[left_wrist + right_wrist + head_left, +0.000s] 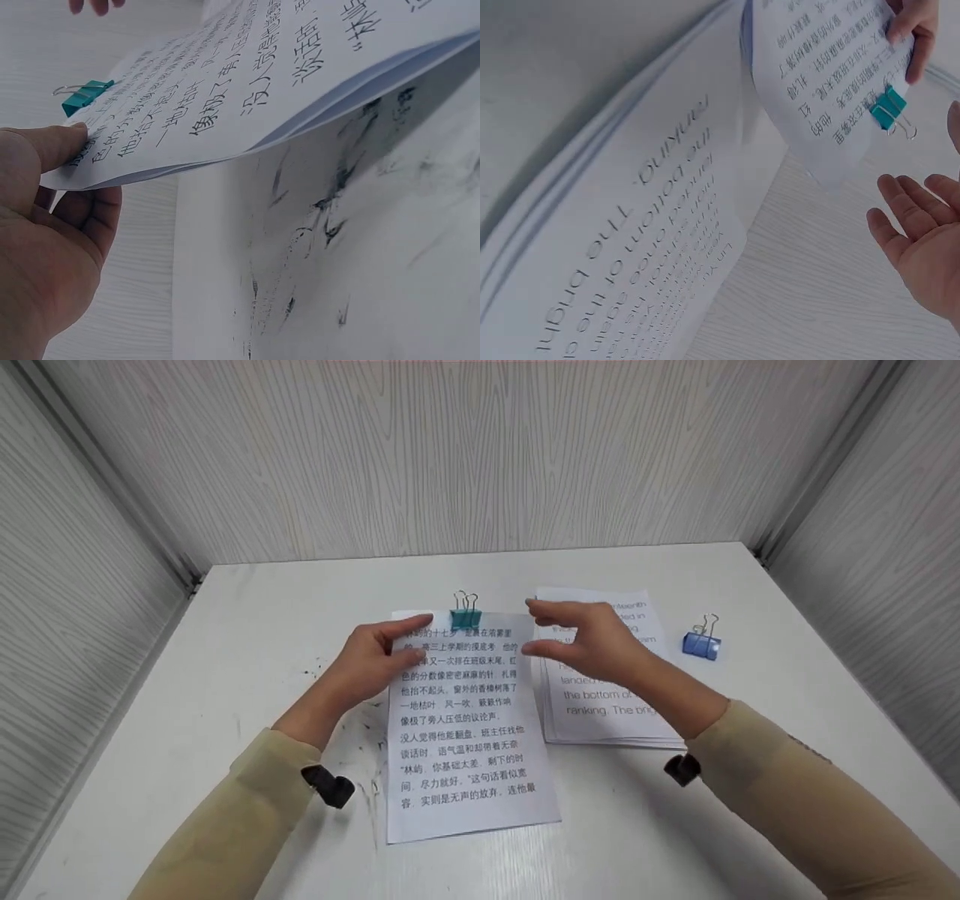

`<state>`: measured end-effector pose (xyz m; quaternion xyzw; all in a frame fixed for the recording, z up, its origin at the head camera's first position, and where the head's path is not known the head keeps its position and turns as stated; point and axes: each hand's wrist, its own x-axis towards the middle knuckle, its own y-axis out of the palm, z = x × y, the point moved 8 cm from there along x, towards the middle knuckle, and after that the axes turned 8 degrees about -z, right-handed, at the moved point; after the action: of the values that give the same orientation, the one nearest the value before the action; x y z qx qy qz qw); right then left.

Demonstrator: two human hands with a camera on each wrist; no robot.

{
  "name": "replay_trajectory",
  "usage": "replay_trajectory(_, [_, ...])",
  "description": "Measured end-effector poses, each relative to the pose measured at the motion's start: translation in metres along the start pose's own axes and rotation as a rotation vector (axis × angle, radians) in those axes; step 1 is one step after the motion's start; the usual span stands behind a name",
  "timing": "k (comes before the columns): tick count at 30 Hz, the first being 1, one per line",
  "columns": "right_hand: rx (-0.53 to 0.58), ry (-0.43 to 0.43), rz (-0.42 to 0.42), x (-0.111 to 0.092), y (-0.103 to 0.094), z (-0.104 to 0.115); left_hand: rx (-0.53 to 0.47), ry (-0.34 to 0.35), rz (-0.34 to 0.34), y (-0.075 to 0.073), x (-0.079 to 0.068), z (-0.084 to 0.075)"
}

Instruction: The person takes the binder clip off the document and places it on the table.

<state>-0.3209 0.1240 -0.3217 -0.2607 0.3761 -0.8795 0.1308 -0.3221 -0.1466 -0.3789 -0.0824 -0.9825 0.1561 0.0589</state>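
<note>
A stack of printed sheets with Chinese text (pixel 469 817) has a teal binder clip (pixel 466 619) on its top edge, wire handles standing up. My left hand (pixel 367 660) pinches the stack's left edge near the top, thumb on the printed face and fingers beneath, as the left wrist view shows. That view also has the lower sheets fanned slightly apart, raised off the table. Close to the stack's upper right corner, my right hand (pixel 600 641) holds nothing; in the right wrist view its fingers (pixel 911 210) are spread apart from the paper.
To the right lies a second stack with English text (pixel 592 727), partly beneath my right hand. A blue binder clip (pixel 702 645) rests beyond it on the white table (pixel 300 592). Dark smudges (pixel 322 206) mark the tabletop at left. Wood-grain panels (pixel 480 450) enclose the back and sides.
</note>
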Motion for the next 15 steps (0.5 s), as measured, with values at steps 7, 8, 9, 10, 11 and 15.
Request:
replay_trajectory(7, [0.190, 0.128, 0.013, 0.043, 0.002, -0.007, 0.008, 0.048, 0.016, 0.006, -0.001, -0.010])
replay_trajectory(8, [0.209, 0.147, 0.024, 0.048, 0.004, -0.008, 0.008, 0.051, 0.017, 0.006, -0.002, -0.011])
replay_trajectory(9, [0.225, 0.160, 0.040, 0.052, 0.006, -0.009, 0.005, 0.051, 0.017, 0.007, -0.002, -0.012])
replay_trajectory(10, [0.244, 0.177, 0.055, 0.055, 0.008, -0.010, 0.006, 0.051, 0.016, 0.007, -0.003, -0.012])
replay_trajectory(11, [0.257, 0.187, 0.073, 0.058, 0.010, -0.011, 0.007, 0.052, 0.018, 0.008, -0.003, -0.013])
replay_trajectory(15, [0.309, 0.199, 0.146, 0.068, 0.018, -0.013, 0.005, 0.058, 0.033, 0.010, -0.004, -0.013])
